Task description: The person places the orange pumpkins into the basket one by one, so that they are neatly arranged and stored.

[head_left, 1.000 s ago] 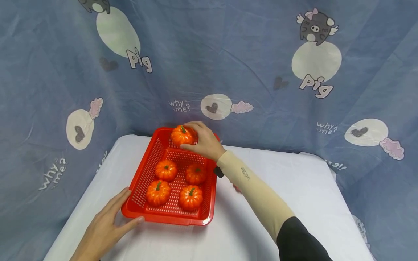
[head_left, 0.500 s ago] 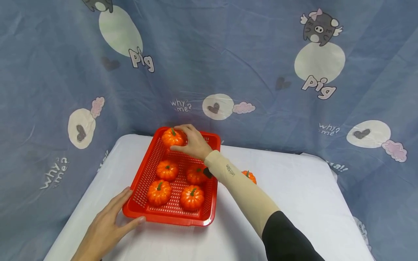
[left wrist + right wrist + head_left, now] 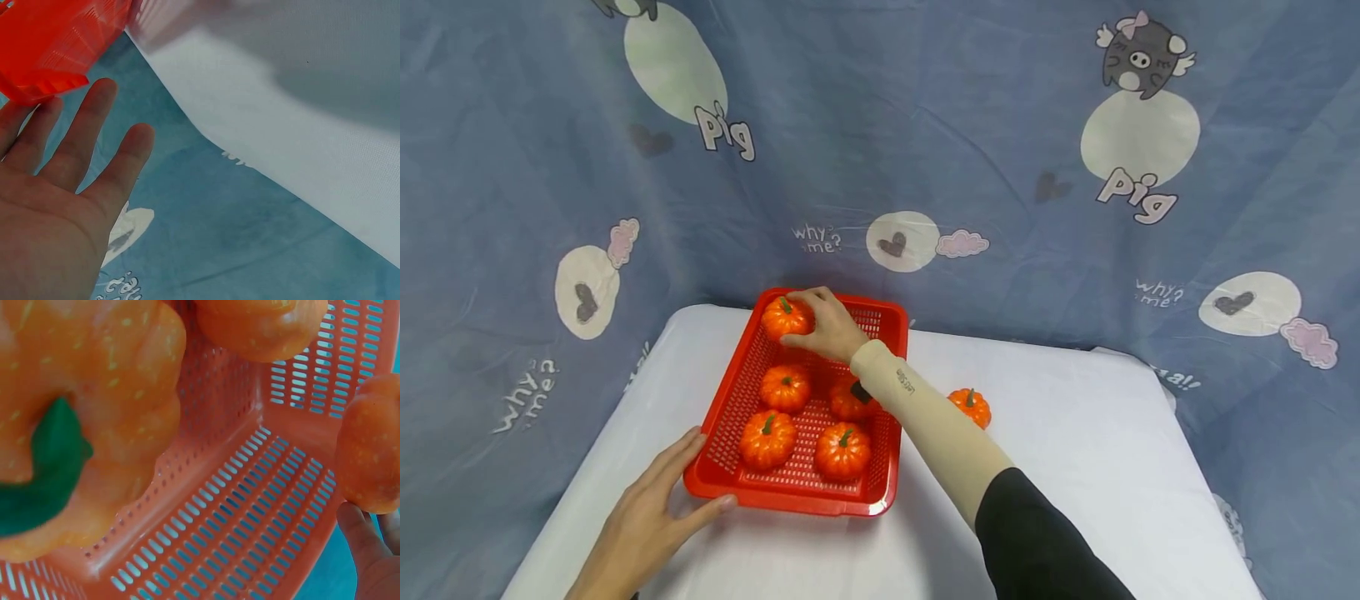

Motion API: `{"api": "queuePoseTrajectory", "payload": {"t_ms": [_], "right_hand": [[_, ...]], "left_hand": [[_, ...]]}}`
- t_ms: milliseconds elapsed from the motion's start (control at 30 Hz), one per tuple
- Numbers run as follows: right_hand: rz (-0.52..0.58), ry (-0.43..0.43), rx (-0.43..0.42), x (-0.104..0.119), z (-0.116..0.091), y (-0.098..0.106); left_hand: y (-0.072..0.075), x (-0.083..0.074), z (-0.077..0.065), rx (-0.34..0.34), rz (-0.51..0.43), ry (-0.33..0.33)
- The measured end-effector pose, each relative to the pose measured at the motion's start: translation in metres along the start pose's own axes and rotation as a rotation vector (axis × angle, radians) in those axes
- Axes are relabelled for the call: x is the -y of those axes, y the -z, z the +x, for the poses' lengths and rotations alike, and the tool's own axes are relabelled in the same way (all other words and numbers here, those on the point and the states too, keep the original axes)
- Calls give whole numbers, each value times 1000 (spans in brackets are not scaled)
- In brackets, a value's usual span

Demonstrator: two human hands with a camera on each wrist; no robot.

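Observation:
A red perforated plastic basket [image 3: 801, 502] stands on the white table. Near its back left corner, my right hand [image 3: 827, 328] grips a small orange pumpkin [image 3: 784, 320] with a green stem, thumb in front and fingers behind. The right wrist view shows this pumpkin [image 3: 370, 450] at the right edge, fingertips against its underside. Several more pumpkins sit in the basket, among them one at the front left [image 3: 767, 442] and one at the front right [image 3: 842, 454]. My left hand [image 3: 642, 515] lies with straight, spread fingers along the basket's front left corner, fingertips at the rim.
Another pumpkin [image 3: 972, 407] lies on the table [image 3: 1075, 467] right of the basket, partly behind my right forearm. A blue printed cloth [image 3: 985, 150] hangs behind the table. In the right wrist view, a large pumpkin [image 3: 112, 419] fills the near left.
My right hand has moved left and slightly down with its pumpkin, from the basket's back middle into the back left corner. The pumpkin on the table has come into view. My left hand stays put.

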State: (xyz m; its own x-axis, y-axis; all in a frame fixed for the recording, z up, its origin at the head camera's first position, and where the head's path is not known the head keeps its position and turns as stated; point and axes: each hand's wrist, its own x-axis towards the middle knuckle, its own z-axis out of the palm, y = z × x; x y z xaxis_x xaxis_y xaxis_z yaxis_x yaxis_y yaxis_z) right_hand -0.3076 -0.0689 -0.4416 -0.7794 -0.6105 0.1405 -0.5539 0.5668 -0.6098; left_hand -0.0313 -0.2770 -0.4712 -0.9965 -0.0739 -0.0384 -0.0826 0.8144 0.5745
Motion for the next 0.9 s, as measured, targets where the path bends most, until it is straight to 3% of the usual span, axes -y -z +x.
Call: {"api": "queuePoseTrajectory", "payload": {"t_ms": [200,633,900], "right_hand": [[-32,11,4,1,6,-4],[-103,15,65,1,8,-12],[-170,-41,87,-4,4,-13]], "left_hand": [[1,-3,0,21,20,29],[2,-3,-2,17,21,21],[0,-4,1,32,16,31]]}}
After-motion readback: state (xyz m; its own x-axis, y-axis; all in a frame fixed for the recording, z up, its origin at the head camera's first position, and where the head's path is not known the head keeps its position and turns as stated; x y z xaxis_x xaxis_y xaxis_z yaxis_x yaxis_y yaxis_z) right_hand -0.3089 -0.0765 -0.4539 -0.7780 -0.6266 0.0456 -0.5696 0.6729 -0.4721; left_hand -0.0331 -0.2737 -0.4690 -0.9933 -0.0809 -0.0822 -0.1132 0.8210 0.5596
